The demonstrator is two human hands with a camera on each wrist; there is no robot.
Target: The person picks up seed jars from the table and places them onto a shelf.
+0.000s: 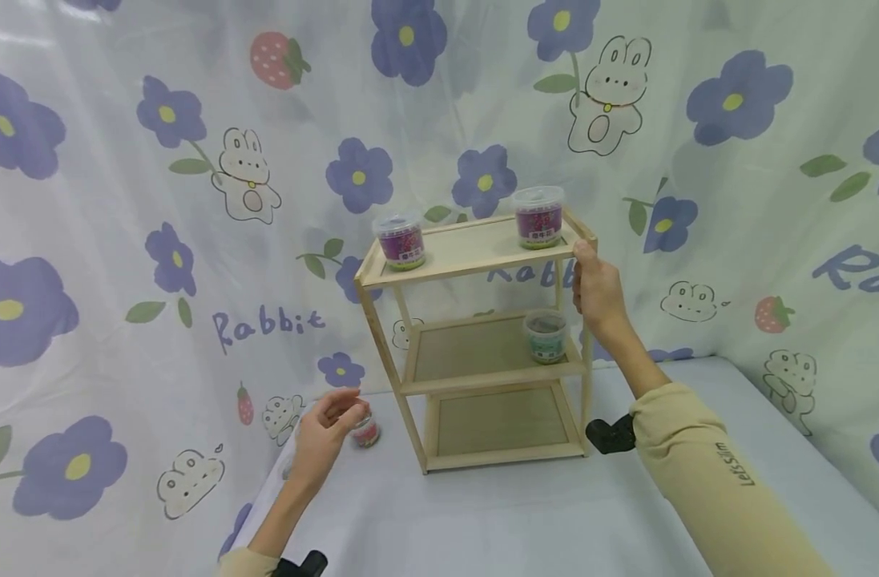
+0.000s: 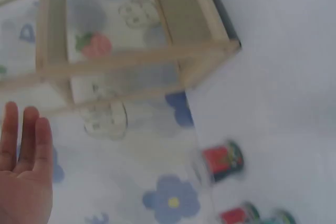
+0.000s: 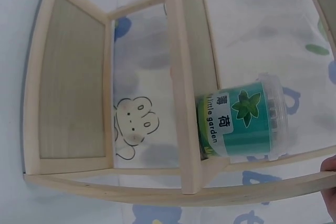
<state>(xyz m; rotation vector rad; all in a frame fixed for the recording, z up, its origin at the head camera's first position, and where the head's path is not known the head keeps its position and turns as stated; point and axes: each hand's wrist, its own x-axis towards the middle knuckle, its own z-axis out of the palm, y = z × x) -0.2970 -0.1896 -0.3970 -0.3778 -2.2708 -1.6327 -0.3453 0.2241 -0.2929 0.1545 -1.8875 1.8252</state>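
Note:
A three-tier wooden shelf (image 1: pixel 482 377) stands on the white table. My right hand (image 1: pixel 599 290) grips its top right front corner; in the right wrist view only a bit of that hand (image 3: pixel 329 192) shows at the post. On the top tier sit two lidded plastic tubs, a purple-labelled tub (image 1: pixel 402 243) at left and another purple-labelled tub (image 1: pixel 538 218) at right. A green-labelled tub (image 3: pixel 236 119) sits at the right of the middle tier. My left hand (image 1: pixel 324 437), holding nothing, is left of the shelf, fingers extended, and partly covers a red-labelled tub (image 1: pixel 366 433).
In the left wrist view, a red-labelled tub (image 2: pixel 223 161) lies in view beyond the shelf, with a second red-labelled tub (image 2: pixel 240 214) and a greenish tub (image 2: pixel 283 217) at the lower edge. A patterned curtain (image 1: pixel 158 280) hangs behind the table (image 1: pixel 497 529).

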